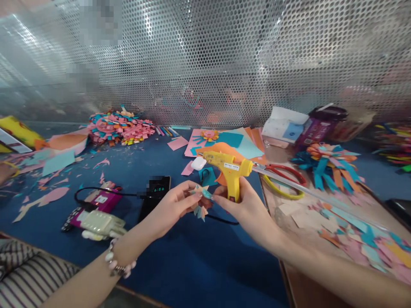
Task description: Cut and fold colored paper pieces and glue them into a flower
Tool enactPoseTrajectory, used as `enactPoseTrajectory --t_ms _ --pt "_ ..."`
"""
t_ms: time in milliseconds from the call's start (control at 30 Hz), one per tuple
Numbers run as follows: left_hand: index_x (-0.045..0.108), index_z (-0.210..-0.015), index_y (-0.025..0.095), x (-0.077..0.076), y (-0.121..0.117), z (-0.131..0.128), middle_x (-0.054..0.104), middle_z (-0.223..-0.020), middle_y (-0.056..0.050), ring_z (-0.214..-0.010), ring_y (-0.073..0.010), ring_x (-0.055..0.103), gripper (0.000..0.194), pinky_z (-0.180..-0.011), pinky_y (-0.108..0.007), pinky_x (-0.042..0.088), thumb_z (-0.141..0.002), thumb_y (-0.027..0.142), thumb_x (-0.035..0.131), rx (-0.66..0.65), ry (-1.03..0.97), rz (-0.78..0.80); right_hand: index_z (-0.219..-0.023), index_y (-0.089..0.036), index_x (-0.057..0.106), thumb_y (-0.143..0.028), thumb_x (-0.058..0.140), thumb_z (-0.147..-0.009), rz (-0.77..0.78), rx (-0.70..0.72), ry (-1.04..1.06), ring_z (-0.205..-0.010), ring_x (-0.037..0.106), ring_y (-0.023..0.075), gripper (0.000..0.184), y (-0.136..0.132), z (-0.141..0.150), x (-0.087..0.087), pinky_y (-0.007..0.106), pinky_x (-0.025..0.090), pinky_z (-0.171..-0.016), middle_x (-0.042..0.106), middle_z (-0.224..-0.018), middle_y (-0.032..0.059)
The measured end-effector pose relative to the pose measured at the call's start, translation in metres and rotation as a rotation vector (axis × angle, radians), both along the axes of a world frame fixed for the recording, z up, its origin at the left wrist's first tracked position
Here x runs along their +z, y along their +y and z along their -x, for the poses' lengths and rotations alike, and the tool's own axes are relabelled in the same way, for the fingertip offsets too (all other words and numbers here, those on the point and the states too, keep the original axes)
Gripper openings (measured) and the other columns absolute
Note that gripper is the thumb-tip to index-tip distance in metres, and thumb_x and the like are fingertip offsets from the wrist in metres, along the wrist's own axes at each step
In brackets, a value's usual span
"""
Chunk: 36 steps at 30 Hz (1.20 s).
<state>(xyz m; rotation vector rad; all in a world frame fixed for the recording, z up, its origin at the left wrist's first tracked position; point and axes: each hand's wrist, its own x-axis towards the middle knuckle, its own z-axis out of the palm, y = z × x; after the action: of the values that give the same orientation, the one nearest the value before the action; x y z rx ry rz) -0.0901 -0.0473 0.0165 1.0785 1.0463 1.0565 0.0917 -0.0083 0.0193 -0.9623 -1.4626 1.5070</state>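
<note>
My left hand (178, 197) is closed, pinching a small paper flower (201, 212) of teal and cream strips above the blue table. In my right hand (252, 211) is a yellow hot glue gun (231, 167), its handle in my palm and a long clear glue stick (289, 179) sticking out of its back. The thumb and a fingertip of that hand also touch a teal strip of the flower. The gun's nozzle points left, beyond the flower. A white earbud case (198, 163) lies just past the nozzle.
Red-handled and yellow-handled scissors (289, 194) lie right of the gun. A phone (157, 192), a purple power bank (102, 201) and its cable lie left. Paper flowers (120, 127) are heaped at the back; a finished-looking one (329, 164) sits right. Another person's hand (7, 172) shows far left.
</note>
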Motion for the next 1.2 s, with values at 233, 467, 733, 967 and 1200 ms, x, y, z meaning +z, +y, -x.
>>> enactPoseTrajectory --t_ms 233,467,733,967,1200 --pt "0.060 -0.101 0.019 -0.001 -0.002 -0.003 0.066 -0.095 -0.005 -0.083 -0.0168 0.064 0.029 -0.075 -0.028 0.050 -0.076 0.029 0.069 0.112 0.342 -0.208 -0.090 -0.021 0.047 -0.027 0.065 -0.076 -0.102 -0.001 -0.085 -0.077 0.060 0.0162 0.024 0.000 -0.004 -0.001 0.030 0.048 -0.072 0.063 -0.081 0.0005" --pt "0.062 -0.089 0.017 -0.001 0.001 0.001 0.066 -0.071 -0.002 -0.064 -0.0154 0.063 0.020 -0.064 -0.026 0.046 -0.080 0.035 0.064 0.083 0.424 -0.165 -0.089 -0.017 0.054 -0.035 0.068 -0.073 0.029 -0.053 -0.046 -0.057 0.051 0.0107 0.028 0.017 -0.004 0.004 0.023 0.039 -0.049 0.062 -0.075 0.0012" --pt "0.064 -0.090 0.017 0.004 -0.004 -0.002 0.069 -0.093 -0.008 -0.070 -0.0155 0.063 0.020 -0.066 -0.028 0.052 -0.080 0.034 0.064 0.140 0.352 -0.262 -0.077 -0.015 0.053 -0.010 0.054 -0.063 0.079 -0.102 0.243 -0.053 0.048 0.0079 0.015 0.114 0.007 0.023 0.019 0.040 -0.046 0.062 -0.071 0.0025" --pt "0.065 -0.087 0.017 0.001 -0.001 0.002 0.067 -0.086 -0.004 -0.069 -0.0137 0.061 0.018 -0.067 -0.027 0.050 -0.076 0.032 0.068 0.369 0.218 -0.264 -0.091 -0.018 0.052 -0.012 0.060 -0.067 -0.033 -0.102 0.280 -0.063 0.058 0.0112 0.026 0.124 0.008 0.020 0.024 0.048 -0.059 0.061 -0.075 -0.0001" --pt "0.066 -0.084 0.016 0.001 0.002 0.004 0.067 -0.077 -0.002 -0.073 -0.0137 0.061 0.020 -0.070 -0.024 0.047 -0.073 0.032 0.072 0.471 0.174 -0.185 -0.094 -0.019 0.064 -0.028 0.072 -0.072 0.180 0.001 0.208 -0.058 0.051 0.0112 0.026 0.028 -0.022 0.017 0.024 0.041 -0.050 0.060 -0.073 0.0022"
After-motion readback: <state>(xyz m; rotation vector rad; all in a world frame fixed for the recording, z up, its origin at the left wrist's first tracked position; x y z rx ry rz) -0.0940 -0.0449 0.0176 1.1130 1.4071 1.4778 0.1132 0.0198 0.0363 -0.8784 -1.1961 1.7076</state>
